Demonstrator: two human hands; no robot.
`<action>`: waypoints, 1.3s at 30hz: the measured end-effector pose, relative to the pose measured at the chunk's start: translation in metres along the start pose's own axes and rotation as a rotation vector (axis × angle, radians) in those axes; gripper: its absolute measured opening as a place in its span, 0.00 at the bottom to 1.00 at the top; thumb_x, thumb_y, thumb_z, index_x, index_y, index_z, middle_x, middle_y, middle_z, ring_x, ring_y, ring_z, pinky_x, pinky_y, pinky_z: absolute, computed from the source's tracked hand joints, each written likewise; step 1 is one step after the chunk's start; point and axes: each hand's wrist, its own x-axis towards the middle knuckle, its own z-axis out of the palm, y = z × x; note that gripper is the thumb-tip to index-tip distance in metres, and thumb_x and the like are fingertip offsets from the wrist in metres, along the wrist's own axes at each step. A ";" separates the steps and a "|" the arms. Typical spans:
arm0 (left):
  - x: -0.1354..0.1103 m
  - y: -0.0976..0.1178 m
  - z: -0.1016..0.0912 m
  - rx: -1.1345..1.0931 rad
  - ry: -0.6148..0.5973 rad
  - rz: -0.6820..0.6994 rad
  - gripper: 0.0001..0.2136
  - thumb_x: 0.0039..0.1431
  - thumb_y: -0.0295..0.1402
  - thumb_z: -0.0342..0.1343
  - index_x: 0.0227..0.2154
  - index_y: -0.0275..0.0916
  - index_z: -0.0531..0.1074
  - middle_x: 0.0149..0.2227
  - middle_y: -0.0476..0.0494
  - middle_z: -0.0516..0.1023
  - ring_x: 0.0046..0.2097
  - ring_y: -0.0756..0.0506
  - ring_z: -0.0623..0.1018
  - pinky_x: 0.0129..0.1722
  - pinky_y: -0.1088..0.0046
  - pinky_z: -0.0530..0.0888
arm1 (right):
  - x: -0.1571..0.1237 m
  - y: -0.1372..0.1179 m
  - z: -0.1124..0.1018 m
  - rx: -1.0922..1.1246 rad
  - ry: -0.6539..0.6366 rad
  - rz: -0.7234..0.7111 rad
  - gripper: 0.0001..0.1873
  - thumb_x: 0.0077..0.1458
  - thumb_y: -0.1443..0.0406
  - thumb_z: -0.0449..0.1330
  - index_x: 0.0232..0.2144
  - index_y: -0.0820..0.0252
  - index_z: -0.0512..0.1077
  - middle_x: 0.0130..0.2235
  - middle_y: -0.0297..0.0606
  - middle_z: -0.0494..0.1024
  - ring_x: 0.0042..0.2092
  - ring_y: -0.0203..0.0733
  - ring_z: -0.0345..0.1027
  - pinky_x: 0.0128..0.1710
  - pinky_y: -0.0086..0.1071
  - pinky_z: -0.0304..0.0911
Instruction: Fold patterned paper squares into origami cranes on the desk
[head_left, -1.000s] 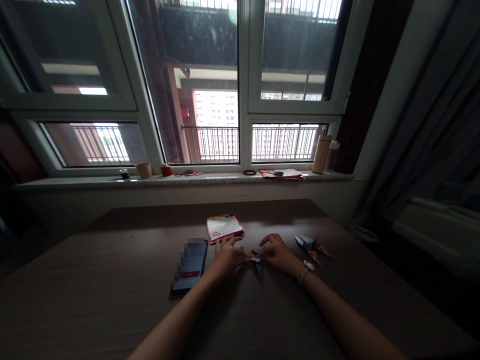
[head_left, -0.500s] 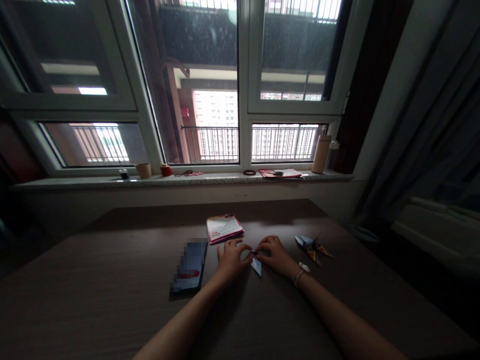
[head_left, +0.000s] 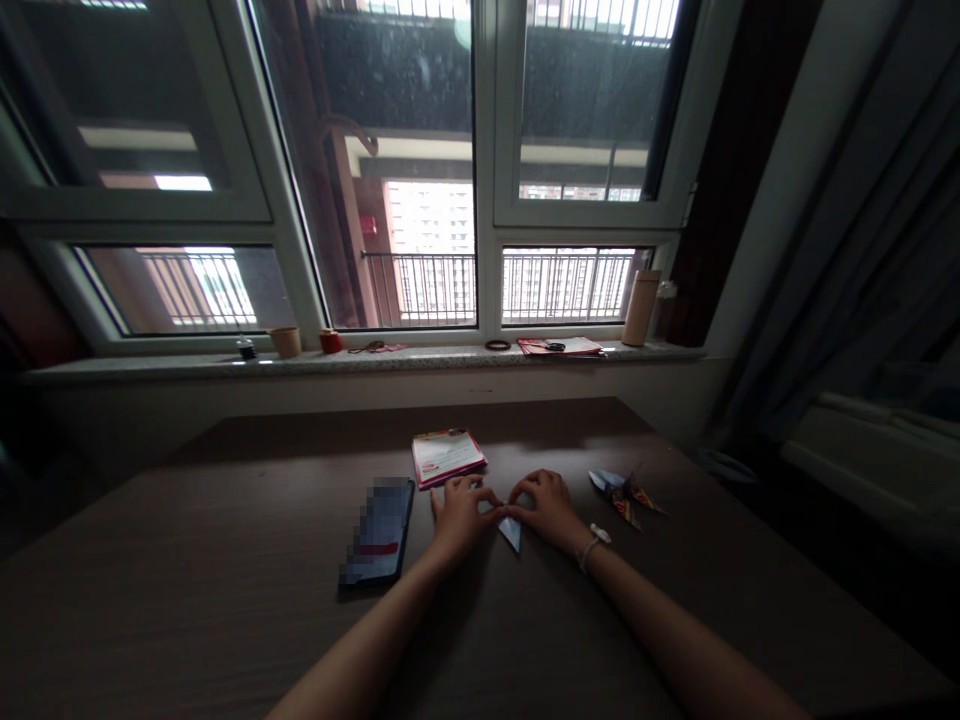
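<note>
Since the folded paper (head_left: 511, 535) was small, I had left hand (head_left: 459, 514) and right hand (head_left: 548, 508) pinching its far end over the table (head_left: 225, 560), likely for steadiness; couldn't see exact contact.

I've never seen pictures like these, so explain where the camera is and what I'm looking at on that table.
There is no machine here, only a person's bare hands. One camera, worn on the head, looks forward and down at them. The left hand and right hand meet at a small folded paper, both pinching its far end. On the table, a phone lies left of the hands, a stack of printed papers beyond the left hand, and folded paper pieces to the right. Behind, a windowsill bears a cup and a flask.
</note>
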 end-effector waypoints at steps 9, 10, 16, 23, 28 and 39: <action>0.001 -0.001 0.000 0.034 -0.017 0.000 0.08 0.56 0.46 0.60 0.34 0.52 0.81 0.58 0.46 0.72 0.61 0.33 0.63 0.60 0.31 0.43 | -0.005 -0.009 -0.003 -0.052 -0.004 0.041 0.13 0.52 0.52 0.65 0.37 0.49 0.79 0.48 0.41 0.70 0.55 0.51 0.57 0.57 0.44 0.49; 0.001 -0.002 0.001 0.039 -0.018 -0.002 0.09 0.57 0.46 0.59 0.34 0.53 0.81 0.58 0.47 0.72 0.61 0.34 0.63 0.60 0.32 0.43 | -0.006 -0.011 -0.004 -0.062 0.000 0.049 0.13 0.53 0.51 0.65 0.37 0.49 0.78 0.48 0.41 0.70 0.55 0.51 0.57 0.57 0.44 0.48; 0.002 -0.003 0.000 0.063 -0.029 0.000 0.09 0.58 0.47 0.57 0.34 0.56 0.81 0.58 0.50 0.72 0.61 0.34 0.63 0.60 0.32 0.44 | -0.008 -0.014 -0.004 -0.071 -0.010 0.081 0.13 0.52 0.51 0.65 0.35 0.51 0.77 0.48 0.41 0.70 0.54 0.50 0.58 0.58 0.43 0.48; 0.001 -0.001 -0.001 0.058 -0.027 -0.004 0.10 0.58 0.49 0.58 0.34 0.55 0.81 0.58 0.50 0.72 0.61 0.34 0.63 0.61 0.32 0.45 | -0.007 -0.012 -0.005 -0.064 -0.002 0.066 0.14 0.56 0.50 0.61 0.34 0.52 0.78 0.47 0.41 0.70 0.54 0.50 0.59 0.56 0.42 0.50; 0.001 0.001 -0.001 0.051 -0.024 -0.020 0.09 0.57 0.48 0.58 0.33 0.54 0.81 0.57 0.49 0.72 0.61 0.35 0.64 0.61 0.34 0.44 | -0.006 -0.013 -0.006 -0.061 -0.014 0.088 0.14 0.55 0.50 0.62 0.34 0.51 0.78 0.48 0.41 0.70 0.54 0.51 0.59 0.56 0.42 0.50; 0.004 -0.001 -0.008 0.052 -0.092 -0.037 0.07 0.56 0.44 0.59 0.36 0.57 0.81 0.59 0.51 0.71 0.62 0.35 0.63 0.62 0.37 0.47 | -0.002 -0.010 -0.009 -0.012 -0.094 0.094 0.09 0.52 0.60 0.65 0.38 0.44 0.79 0.49 0.37 0.70 0.56 0.48 0.58 0.58 0.41 0.47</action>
